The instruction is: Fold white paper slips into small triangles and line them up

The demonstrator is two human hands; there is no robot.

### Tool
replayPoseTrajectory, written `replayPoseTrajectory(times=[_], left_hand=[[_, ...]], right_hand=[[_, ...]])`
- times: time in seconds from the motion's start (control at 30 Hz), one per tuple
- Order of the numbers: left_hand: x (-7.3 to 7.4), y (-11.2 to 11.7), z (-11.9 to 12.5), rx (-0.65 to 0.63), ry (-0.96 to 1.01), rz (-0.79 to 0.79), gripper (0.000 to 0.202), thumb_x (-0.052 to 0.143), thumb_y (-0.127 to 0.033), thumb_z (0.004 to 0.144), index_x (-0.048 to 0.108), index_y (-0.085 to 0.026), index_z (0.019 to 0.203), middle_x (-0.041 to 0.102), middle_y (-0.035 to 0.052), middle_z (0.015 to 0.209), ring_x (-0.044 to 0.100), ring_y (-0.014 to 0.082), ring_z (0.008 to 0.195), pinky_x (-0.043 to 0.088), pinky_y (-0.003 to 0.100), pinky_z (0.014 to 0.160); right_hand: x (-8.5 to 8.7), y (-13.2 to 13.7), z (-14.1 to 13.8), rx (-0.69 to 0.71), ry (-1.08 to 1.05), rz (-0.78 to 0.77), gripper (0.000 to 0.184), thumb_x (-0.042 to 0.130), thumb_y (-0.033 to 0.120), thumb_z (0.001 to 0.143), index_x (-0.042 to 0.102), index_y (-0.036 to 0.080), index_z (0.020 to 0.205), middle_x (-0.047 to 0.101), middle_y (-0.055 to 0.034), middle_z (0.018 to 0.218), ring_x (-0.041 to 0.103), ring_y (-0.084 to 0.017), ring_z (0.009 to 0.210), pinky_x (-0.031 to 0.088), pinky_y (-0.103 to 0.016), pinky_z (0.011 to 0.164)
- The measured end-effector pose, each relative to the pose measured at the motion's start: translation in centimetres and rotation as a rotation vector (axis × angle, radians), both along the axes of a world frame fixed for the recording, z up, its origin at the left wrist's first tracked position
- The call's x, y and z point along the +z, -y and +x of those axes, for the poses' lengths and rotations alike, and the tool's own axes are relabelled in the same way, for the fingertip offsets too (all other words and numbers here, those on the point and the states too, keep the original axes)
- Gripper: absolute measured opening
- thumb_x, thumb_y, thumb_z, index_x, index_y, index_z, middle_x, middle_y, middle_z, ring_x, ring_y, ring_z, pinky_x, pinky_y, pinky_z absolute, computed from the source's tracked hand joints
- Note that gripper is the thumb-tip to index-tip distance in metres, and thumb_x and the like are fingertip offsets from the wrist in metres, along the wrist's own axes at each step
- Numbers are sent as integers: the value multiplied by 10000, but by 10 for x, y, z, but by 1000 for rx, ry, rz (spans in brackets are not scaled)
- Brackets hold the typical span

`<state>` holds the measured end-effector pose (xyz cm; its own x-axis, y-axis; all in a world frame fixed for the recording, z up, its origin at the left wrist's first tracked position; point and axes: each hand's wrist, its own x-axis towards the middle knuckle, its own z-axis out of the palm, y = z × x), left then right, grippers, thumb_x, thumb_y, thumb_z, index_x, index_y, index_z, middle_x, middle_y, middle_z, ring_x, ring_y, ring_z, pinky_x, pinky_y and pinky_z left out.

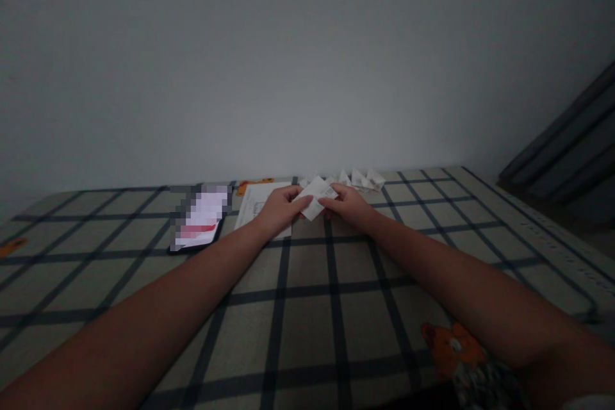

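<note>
Between my two hands is a small folded piece of white paper point(314, 198), roughly diamond-shaped with printed marks on it. My left hand point(282, 210) pinches its left side, thumb on top. At its right side my right hand point(350, 205) pinches it the same way. The fingertips beneath the paper are mostly hidden. Just behind the hands, several folded paper pieces point(361, 179) with pointed tops stand in a row. A printed white sheet point(250, 206) lies flat beside my left hand, partly covered by it.
A phone point(202, 218) with a lit, blurred screen lies left of the sheet. Everything rests on a checked cloth point(307, 320) with orange bear prints. A pale wall point(307, 64) rises behind its far edge, and dark folded fabric point(571, 147) hangs at the right.
</note>
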<state>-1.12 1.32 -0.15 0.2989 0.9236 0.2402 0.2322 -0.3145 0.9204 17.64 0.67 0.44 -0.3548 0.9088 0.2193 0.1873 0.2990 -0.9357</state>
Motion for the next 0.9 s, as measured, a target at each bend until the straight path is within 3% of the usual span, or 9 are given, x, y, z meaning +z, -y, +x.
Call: replayPoseTrajectory(times=[0.3, 0.53, 0.73, 0.9], left_hand=[[5, 5, 0, -27, -188, 150, 277, 588, -395, 727, 636, -136, 812, 651, 28, 742, 584, 159, 678, 435, 248, 606], [9, 10, 2, 23, -240, 135, 332, 571, -409, 736, 662, -154, 928, 669, 34, 781, 585, 157, 666, 432, 248, 595], [6, 7, 1, 12, -208, 202, 262, 564, -385, 741, 639, -150, 829, 641, 22, 782, 581, 164, 735, 433, 260, 656], [6, 5, -2, -1, -173, 171, 205, 569, -354, 727, 584, -151, 740, 589, -7, 701, 545, 144, 666, 411, 248, 613]], right_hand=[[7, 5, 1, -25, 172, 136, 200, 541, 300, 772, 608, 113, 797, 606, -19, 701, 514, -95, 563, 392, -205, 510], [5, 4, 2, -58, 214, 167, 248, 559, 324, 753, 638, 104, 837, 624, -30, 720, 527, -106, 602, 386, -206, 532], [5, 3, 1, -21, 181, 64, 228, 555, 298, 747, 635, 105, 839, 632, -36, 732, 539, -110, 596, 409, -211, 530], [5, 3, 3, 65, 124, 0, 167, 535, 239, 744, 631, 116, 804, 626, -16, 700, 554, -114, 610, 438, -215, 560]])
